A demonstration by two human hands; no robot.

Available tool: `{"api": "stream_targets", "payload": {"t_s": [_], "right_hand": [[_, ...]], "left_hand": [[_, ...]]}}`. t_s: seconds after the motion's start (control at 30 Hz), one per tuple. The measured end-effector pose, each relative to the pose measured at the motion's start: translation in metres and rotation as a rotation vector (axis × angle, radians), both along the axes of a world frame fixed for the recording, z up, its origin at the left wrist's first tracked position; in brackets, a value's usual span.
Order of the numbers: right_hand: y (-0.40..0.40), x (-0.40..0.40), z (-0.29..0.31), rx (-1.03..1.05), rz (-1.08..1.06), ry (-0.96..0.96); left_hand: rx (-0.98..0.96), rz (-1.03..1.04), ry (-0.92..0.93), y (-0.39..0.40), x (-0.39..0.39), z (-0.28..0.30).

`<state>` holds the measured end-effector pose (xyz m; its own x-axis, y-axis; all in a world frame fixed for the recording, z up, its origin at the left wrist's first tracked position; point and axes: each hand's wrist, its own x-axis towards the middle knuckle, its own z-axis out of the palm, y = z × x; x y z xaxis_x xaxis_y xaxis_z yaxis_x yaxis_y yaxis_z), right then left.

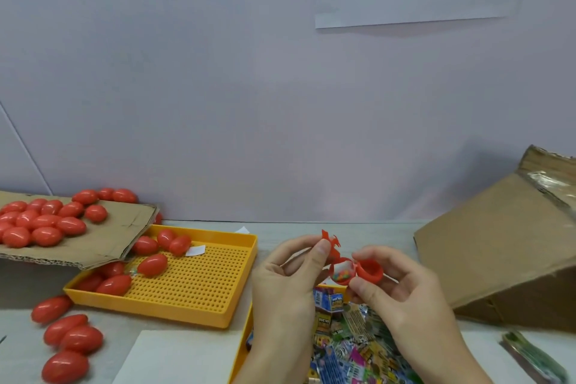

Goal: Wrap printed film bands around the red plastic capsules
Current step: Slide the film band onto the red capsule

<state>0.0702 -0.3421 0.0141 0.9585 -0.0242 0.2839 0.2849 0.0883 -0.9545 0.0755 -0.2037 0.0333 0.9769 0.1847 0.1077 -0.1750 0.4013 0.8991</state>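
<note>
Above the bands point(352, 340), an open capsule point(355, 271) is pinched by both hands point(286, 284) point(405, 296); closing probably comes before banding.

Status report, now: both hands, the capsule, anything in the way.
Left hand pinches a small red piece. Right hand holds the open red capsule, colourful bits showing inside. No band on it yet. Nothing blocking.

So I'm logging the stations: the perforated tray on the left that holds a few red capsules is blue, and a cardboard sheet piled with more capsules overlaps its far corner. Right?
Not quite. The head view shows the tray is yellow, not blue. The rest stands: it holds a few red capsules, and the cardboard sheet piled with more overlaps its far corner.
</note>
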Motion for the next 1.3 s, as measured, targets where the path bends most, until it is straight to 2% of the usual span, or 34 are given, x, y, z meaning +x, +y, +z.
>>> {"api": "stream_targets", "payload": {"t_s": [0.3,0.5,0.67,0.73,0.87,0.93,1.07,1.17,1.3], "right_hand": [[-0.002,0.001,-0.002,-0.01,-0.017,-0.021],[-0.002,0.003,-0.002,0.134,-0.019,-0.018],[-0.009,0.0,0.003,0.094,0.003,-0.037],[-0.015,0.0,0.007,-0.059,-0.058,-0.06],[-0.023,0.0,0.015,-0.784,-0.191,-0.201],[-0.019,0.001,0.018,-0.958,-0.18,-0.309],[-0.014,0.002,0.015,-0.925,-0.153,-0.387],[-0.015,0.002,0.013,-0.868,-0.143,-0.361],[-0.009,0.0,0.014,-0.82,-0.173,-0.315]], "left_hand": [[0.245,-0.023,0.007,-0.002,-0.001,-0.006],[0.423,-0.157,-0.157,-0.002,-0.007,-0.009],[0.607,-0.042,-0.22,-0.001,-0.004,-0.017],[0.718,-0.005,-0.277,0.0,-0.003,-0.018],[1.095,0.07,-0.485,-0.003,-0.003,-0.024],[1.177,0.087,-0.538,-0.004,-0.001,-0.026],[1.158,0.06,-0.546,-0.003,0.0,-0.023],[1.081,0.09,-0.51,-0.002,-0.002,-0.02],[0.846,0.085,-0.278,0.002,0.0,-0.02]]}}
